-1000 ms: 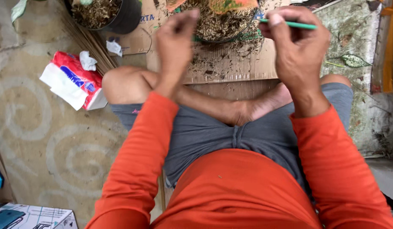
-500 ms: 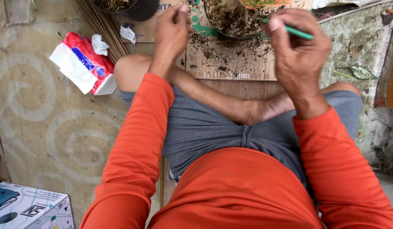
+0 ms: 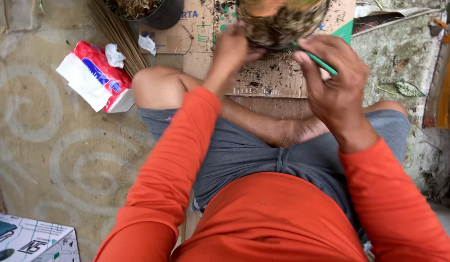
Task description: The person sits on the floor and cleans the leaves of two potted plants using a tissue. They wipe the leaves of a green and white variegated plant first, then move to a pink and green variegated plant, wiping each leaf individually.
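The round pot of dry, fibrous root mass (image 3: 283, 22) sits at the far edge of the soil-strewn cardboard sheet (image 3: 273, 77), right at the top of the view, so its far rim is cut off. The left hand (image 3: 234, 48) is curled against its near left side, fingers closed on the rim or the matted stuff; I can't tell which, since the knuckles hide the contact. The right hand (image 3: 336, 82) pinches a slim green stick (image 3: 314, 59) between thumb and fingers, the tip aimed into the mass.

From where things stand, the likeliest slip is the pot tipping toward the lap if the stick pries hard while only one hand steadies it; more loose soil would spill onto the cardboard and the grey shorts (image 3: 244, 155). A thin stick could also snap or skid toward the left fingers.

Room is tight. The folded knees hem both forearms in, a black pot (image 3: 161, 14) and a bundle of thin sticks (image 3: 118, 34) crowd the left, with a red and white tissue pack (image 3: 96, 77) beyond. A rough mossy ledge (image 3: 404, 63) bounds the right.
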Motion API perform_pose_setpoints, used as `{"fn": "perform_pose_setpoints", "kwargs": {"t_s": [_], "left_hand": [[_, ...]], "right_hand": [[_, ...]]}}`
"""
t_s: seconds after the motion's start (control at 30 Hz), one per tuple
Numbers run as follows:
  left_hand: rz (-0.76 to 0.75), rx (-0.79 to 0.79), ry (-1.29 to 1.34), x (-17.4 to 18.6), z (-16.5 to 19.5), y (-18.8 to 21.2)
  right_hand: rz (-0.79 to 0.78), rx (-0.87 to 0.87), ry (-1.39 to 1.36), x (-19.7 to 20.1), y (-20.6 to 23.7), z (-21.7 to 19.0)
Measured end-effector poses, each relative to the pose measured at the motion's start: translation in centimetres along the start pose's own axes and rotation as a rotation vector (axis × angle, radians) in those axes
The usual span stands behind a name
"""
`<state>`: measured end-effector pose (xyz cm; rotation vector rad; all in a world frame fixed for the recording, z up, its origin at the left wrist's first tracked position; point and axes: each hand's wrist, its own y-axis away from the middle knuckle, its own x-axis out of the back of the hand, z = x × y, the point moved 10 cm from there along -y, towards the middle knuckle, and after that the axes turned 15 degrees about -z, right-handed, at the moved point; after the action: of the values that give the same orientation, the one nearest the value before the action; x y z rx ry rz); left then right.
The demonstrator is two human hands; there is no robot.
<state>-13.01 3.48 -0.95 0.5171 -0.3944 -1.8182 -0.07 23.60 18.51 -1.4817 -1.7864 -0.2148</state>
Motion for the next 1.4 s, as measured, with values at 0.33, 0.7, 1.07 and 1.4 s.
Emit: {"fn": "perform_pose_setpoints", "kwargs": {"t_s": [0.33,0.7,1.07,1.4], "left_hand": [[0.260,-0.486,-0.831,-3.7,2.1,5.9],[0.455,-0.539,-1.324,-6.8,6.6,8.9],[0.134,-0.763,-0.912,-6.4,12.5,5.5],[0.132,-0.642,-0.778,-7.1,12.2,7.0]], "right_hand": [[-0.051,0.078,-0.027,0.0,-2.7,0.9],[-0.037,0.040,-0.144,0.9,-1.5,0.7],[0.141,-0.039,-0.195,4.1,-2.1,1.3],[0.142,0.068,-0.118,5.0,-3.1,-0.2]]}}
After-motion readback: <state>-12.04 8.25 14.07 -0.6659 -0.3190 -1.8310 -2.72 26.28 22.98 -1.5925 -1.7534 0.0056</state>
